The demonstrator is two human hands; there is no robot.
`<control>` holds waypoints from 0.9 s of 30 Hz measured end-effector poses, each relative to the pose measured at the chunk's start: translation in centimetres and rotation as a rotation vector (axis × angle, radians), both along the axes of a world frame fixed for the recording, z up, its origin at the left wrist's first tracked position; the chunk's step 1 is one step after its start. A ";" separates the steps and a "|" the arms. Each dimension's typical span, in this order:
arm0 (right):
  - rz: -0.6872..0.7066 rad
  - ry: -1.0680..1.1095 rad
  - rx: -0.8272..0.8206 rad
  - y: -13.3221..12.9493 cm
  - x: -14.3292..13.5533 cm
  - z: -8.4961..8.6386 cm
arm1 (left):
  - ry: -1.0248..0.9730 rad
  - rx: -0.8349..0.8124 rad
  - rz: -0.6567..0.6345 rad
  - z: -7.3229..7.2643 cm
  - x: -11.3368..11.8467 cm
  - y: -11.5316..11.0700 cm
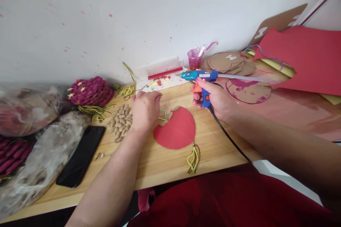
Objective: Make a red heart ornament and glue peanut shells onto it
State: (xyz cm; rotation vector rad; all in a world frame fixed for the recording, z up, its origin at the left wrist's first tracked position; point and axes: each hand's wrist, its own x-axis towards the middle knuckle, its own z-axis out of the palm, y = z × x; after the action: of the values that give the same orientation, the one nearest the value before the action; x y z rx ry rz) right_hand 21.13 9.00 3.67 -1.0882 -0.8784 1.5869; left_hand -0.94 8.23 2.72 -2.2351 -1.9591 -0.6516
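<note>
In my right hand [217, 97] is a blue hot glue gun [205, 94], its nozzle pointing left, a glue stick [243, 78] out of its back and a black cord running down. My left hand [146, 110] is closed with curled fingers at the left edge of a red round disc [176, 131]; whatever its fingertips hold is hidden. A few peanuts [169, 115] lie along the disc's upper left rim, beside a green cord loop [162, 116]. A yellow-green tassel [193, 160] hangs from the disc's lower right. Left of my left hand is a pile of peanuts [121, 123].
A black phone [81, 156] and plastic bags [50, 149] lie left, near magenta peanut-covered pieces [92, 92] with tassels. Along the wall are star confetti [160, 82], a pink cup [195, 58] and cardboard discs [226, 62]. Red sheets [306, 60] lie right.
</note>
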 end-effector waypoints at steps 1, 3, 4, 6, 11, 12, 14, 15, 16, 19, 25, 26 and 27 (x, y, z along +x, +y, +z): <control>0.003 0.001 0.003 0.0 0.0 0.0 | -0.002 -0.005 0.001 0.0 0.1 0.0; 0.005 -0.002 0.001 0.0 0.0 -0.1 | -0.016 0.008 0.004 0.2 0.1 0.0; 0.009 -0.006 -0.003 0.0 0.0 -0.1 | -0.030 0.027 -0.002 0.2 0.1 0.0; 0.015 -0.015 -0.011 0.0 -0.1 -0.2 | -0.055 0.068 -0.023 0.2 -0.1 0.0; 0.033 -0.027 -0.025 -0.1 -0.2 -0.1 | -0.023 0.000 -0.015 -0.4 -0.5 0.3; 0.033 -0.028 -0.031 -0.1 -0.3 -0.1 | -0.024 -0.035 -0.012 -0.6 -0.5 0.4; 0.040 -0.020 -0.035 -0.1 -0.2 -0.2 | -0.037 -0.101 -0.003 -0.9 -0.4 0.6; 0.049 -0.013 -0.033 -0.1 -0.2 -0.3 | -0.040 -0.124 0.003 -1.0 -0.3 0.7; 0.058 -0.004 -0.027 0.0 -0.2 -0.4 | -0.039 -0.132 0.013 -1.2 -0.3 0.8; 0.078 0.004 -0.016 0.0 -0.2 -0.7 | -0.033 -0.061 0.076 -1.5 -0.6 1.1; 0.095 -0.013 -0.012 0.0 -0.3 -0.8 | -0.169 0.092 0.098 -1.1 -0.9 1.2; 0.097 -0.015 -0.012 -0.1 -0.3 -0.8 | -0.195 0.095 0.079 -0.9 -0.9 1.2; 0.098 -0.016 -0.012 -0.1 -0.3 -0.7 | -0.212 0.087 0.062 -0.9 -0.8 1.2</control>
State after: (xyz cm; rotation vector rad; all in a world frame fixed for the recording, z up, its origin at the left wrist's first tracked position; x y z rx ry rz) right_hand 20.79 8.92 2.93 -1.0820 -0.9466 1.6676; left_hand -1.75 9.42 1.87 -2.1217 -2.0398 -0.9822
